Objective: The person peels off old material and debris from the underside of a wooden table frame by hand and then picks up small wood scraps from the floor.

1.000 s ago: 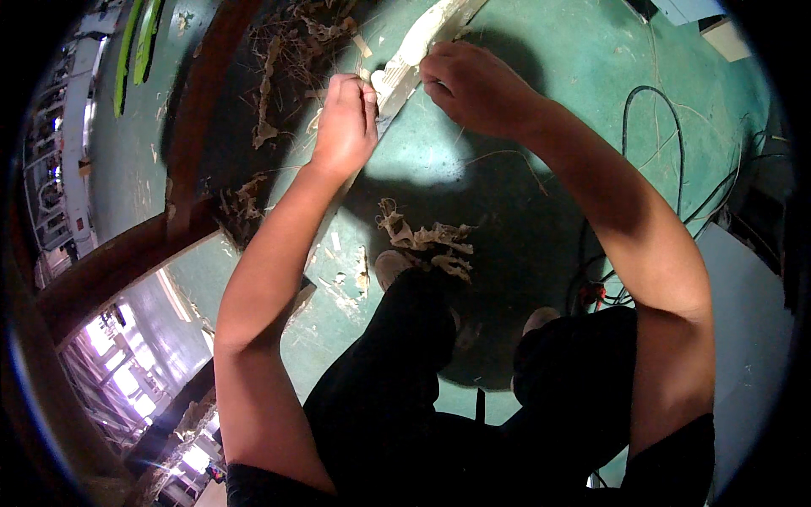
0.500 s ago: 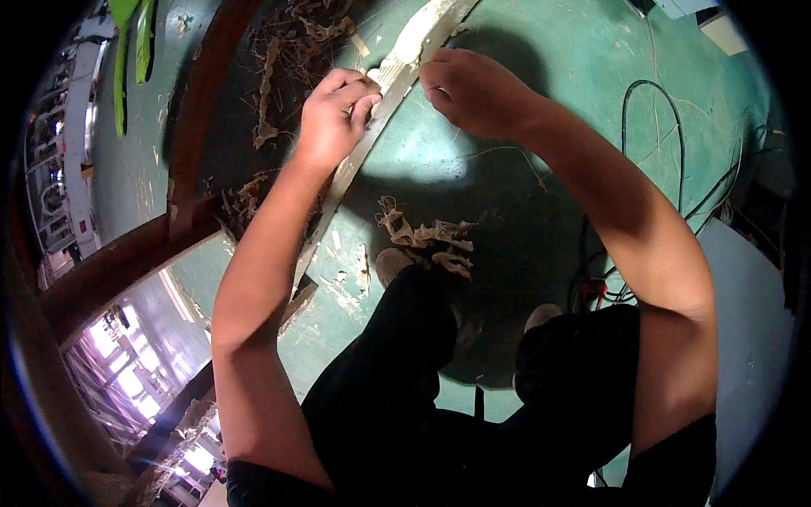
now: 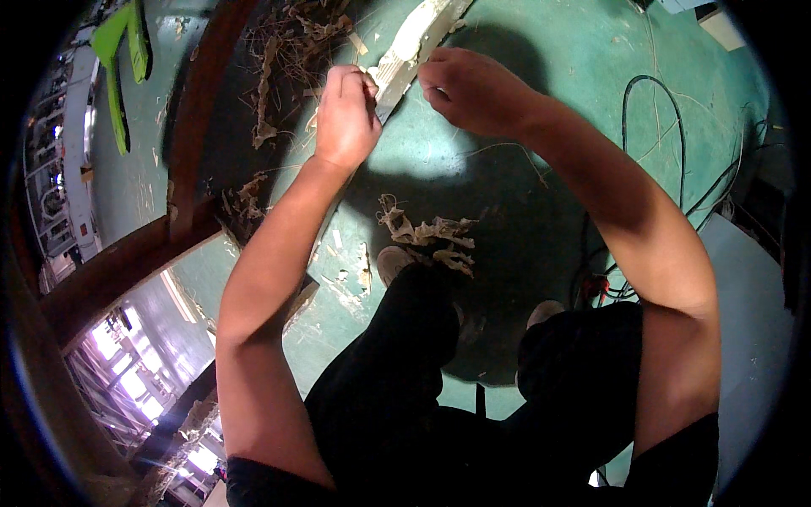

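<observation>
Since prior frame your left hand (image 3: 345,118) shifted right along the pale strip (image 3: 411,46). Both hands pinch it, fingers closed; right hand (image 3: 473,89) beside. Strip held above green floor (image 3: 549,51), peelings (image 3: 427,237) below.

A person's left hand (image 3: 345,118) and right hand (image 3: 473,89) meet on a long pale flat strip (image 3: 414,46) slanting up and away. Below them, shredded pale fibre scraps (image 3: 427,237) lie on the green floor (image 3: 574,51), just ahead of the grey shoe (image 3: 393,262). Black cables (image 3: 667,144) lie right; a dry brown fibre heap (image 3: 287,51) lies upper left.
</observation>
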